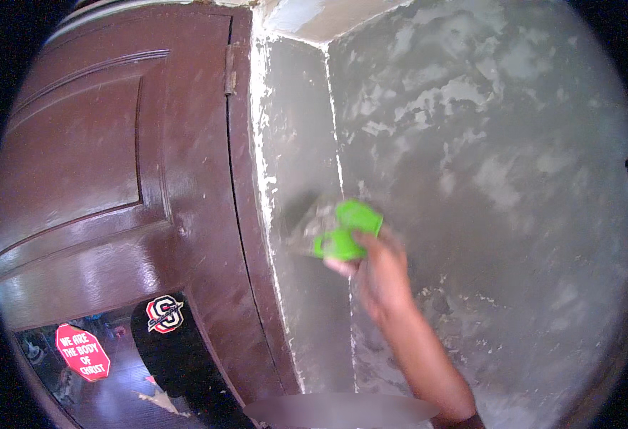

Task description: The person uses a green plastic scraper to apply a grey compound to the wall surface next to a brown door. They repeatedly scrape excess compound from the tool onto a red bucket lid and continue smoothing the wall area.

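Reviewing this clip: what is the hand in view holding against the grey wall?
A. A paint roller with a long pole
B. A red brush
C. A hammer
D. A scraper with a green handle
D. The right hand grips a scraper by its green handle, with the flat blade laid on the patchy grey wall near the corner beside the brown door.
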`<action>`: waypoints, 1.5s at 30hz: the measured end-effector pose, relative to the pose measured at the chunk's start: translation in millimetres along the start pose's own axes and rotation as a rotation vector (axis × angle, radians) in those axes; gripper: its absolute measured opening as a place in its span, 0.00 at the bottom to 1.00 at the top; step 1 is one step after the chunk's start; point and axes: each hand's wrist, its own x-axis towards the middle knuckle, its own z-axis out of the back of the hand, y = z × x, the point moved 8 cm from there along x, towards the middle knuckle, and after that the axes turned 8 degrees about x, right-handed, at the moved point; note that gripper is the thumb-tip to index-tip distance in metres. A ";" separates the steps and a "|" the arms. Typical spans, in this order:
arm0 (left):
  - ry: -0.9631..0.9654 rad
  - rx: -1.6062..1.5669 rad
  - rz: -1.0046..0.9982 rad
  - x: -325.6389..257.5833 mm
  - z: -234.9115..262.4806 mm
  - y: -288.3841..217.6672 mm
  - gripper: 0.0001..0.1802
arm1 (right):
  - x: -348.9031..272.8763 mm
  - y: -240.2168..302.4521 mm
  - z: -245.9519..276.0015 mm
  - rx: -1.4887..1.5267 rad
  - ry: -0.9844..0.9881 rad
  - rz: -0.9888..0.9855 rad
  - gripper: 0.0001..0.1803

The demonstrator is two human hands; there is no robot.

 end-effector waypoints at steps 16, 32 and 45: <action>0.056 -0.019 0.206 -35.8 52.9 -3.0 0.09 | 208.2 126.1 -159.5 -1.158 -0.022 0.772 0.17; -0.130 0.054 0.083 -42.0 89.8 -34.5 0.13 | 143.5 21.7 -217.4 -1.546 0.202 1.020 0.19; -0.091 0.038 0.096 -36.9 61.8 -25.9 0.14 | 187.2 92.5 -177.9 -1.397 -0.095 1.101 0.17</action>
